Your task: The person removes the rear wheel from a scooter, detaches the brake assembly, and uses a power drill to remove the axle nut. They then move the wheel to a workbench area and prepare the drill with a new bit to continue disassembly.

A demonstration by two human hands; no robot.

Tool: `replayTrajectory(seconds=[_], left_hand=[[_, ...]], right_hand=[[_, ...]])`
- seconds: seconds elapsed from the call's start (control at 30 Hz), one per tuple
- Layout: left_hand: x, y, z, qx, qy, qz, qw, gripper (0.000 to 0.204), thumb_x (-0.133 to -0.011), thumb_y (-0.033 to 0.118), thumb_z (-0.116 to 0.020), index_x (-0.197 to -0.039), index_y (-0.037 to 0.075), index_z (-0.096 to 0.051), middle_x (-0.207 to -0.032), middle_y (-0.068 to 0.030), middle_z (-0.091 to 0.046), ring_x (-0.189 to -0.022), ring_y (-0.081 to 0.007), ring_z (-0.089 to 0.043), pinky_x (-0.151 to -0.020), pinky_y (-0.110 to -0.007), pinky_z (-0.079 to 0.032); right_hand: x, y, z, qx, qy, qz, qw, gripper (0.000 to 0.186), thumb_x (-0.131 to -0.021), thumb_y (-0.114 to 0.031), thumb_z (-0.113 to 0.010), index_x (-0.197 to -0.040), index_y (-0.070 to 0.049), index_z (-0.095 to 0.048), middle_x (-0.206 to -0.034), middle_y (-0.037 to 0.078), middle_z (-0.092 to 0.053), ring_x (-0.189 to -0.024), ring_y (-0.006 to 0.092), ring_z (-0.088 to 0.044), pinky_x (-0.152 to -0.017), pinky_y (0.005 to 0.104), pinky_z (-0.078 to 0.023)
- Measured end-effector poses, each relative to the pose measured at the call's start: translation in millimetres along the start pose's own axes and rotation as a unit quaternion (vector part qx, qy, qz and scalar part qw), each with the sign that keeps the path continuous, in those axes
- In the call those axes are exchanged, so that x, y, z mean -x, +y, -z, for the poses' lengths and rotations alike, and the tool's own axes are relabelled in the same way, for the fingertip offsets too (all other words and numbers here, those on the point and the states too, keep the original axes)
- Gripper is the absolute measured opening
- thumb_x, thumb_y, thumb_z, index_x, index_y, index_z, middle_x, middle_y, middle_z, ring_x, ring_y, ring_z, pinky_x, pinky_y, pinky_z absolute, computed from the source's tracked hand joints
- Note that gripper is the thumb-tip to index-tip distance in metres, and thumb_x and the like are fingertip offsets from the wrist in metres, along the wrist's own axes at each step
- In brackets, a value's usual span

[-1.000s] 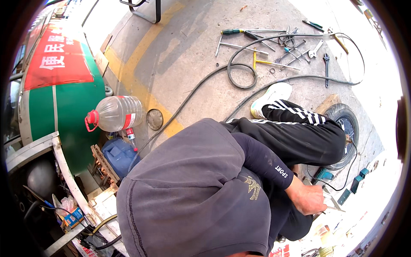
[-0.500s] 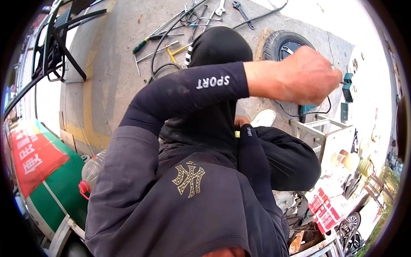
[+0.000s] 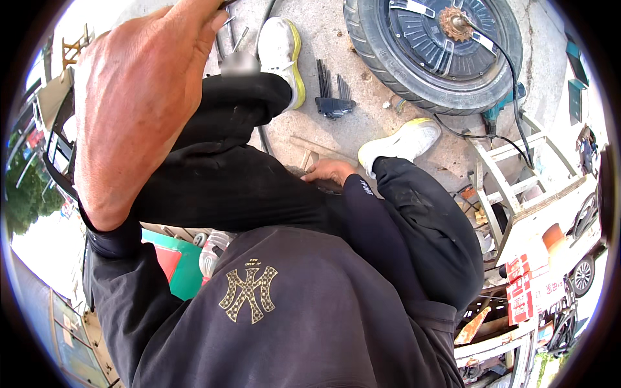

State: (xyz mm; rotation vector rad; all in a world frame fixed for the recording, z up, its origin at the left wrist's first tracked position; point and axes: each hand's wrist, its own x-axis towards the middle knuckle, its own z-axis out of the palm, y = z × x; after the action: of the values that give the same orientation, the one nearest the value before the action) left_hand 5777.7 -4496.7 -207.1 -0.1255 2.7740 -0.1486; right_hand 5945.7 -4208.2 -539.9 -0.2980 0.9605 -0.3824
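Observation:
My left hand is raised large at the upper left, its back toward me and its fingers bent toward the top edge. A sliver of something dark shows by its thumb, too little to name. Between my legs, my right hand reaches down past the black trouser leg; its fingertips are partly hidden, so any grip is unclear. Ahead on the ground lies a wheel with a black tyre, a dark hub and a rusty sprocket. A hex key set in a dark holder lies between my white shoes.
Right of the wheel is a teal power tool with black cable nearby. A pale metal frame stands at the right, with red-and-white boxes below it. At the lower left are a green case and a plastic bottle.
My left hand has swung from the right across to the upper left. The view has shifted, bringing the wheel larger and both shoes into sight.

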Motion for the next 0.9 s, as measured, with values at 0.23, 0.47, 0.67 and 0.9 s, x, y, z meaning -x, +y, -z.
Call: replayTrajectory(seconds=[0.23, 0.47, 0.67, 0.9], left_hand=[[-82.9, 1.2, 14.0, -0.028, 0.078, -0.113, 0.990, 0.014, -0.101, 0.017, -0.054, -0.106, 0.005, -0.059, -0.076, -0.0180, -0.065, -0.065, -0.0348, -0.064, -0.061, -0.041, -0.048], [-79.7, 61.4, 28.8, 0.000, 0.130, -0.242, 0.961, 0.021, -0.102, 0.020, -0.050, -0.091, 0.005, -0.057, -0.064, -0.0154, -0.061, -0.057, -0.0332, -0.061, -0.057, -0.042, -0.047], [-33.8, 72.7, 58.7, 0.063, 0.190, -0.224, 0.954, 0.026, -0.099, 0.024, -0.057, -0.081, 0.005, -0.054, -0.063, -0.0142, -0.056, -0.058, -0.0326, -0.059, -0.055, -0.041, -0.045], [-26.1, 105.0, 38.8, 0.145, 0.133, -0.322, 0.926, 0.029, -0.090, 0.017, -0.070, -0.073, 0.006, -0.049, -0.064, -0.0096, -0.049, -0.057, -0.0297, -0.055, -0.053, -0.040, -0.043]], right_hand=[[-48.0, -35.4, 27.5, 0.020, 0.079, -0.006, 0.997, 0.054, -0.080, -0.047, -0.078, -0.116, -0.006, -0.072, -0.118, 0.006, -0.071, -0.106, 0.0221, -0.065, -0.087, 0.0428, -0.053], [41.8, -15.8, 83.9, -0.248, 0.305, -0.007, 0.919, 0.025, -0.085, -0.025, -0.067, -0.094, -0.002, -0.070, -0.092, 0.009, -0.072, -0.084, 0.0242, -0.072, -0.067, 0.0404, -0.055], [142.8, 47.1, 179.6, -0.649, 0.653, 0.233, 0.315, 0.027, -0.099, -0.016, -0.050, -0.112, 0.006, -0.058, -0.098, 0.018, -0.065, -0.078, 0.0293, -0.070, -0.065, 0.0381, -0.059], [191.2, 89.2, 294.1, -0.743, 0.577, 0.276, 0.196, 0.036, -0.094, -0.030, -0.061, -0.124, -0.010, -0.056, -0.121, 0.012, -0.057, -0.097, 0.0314, -0.059, -0.074, 0.0443, -0.052]])
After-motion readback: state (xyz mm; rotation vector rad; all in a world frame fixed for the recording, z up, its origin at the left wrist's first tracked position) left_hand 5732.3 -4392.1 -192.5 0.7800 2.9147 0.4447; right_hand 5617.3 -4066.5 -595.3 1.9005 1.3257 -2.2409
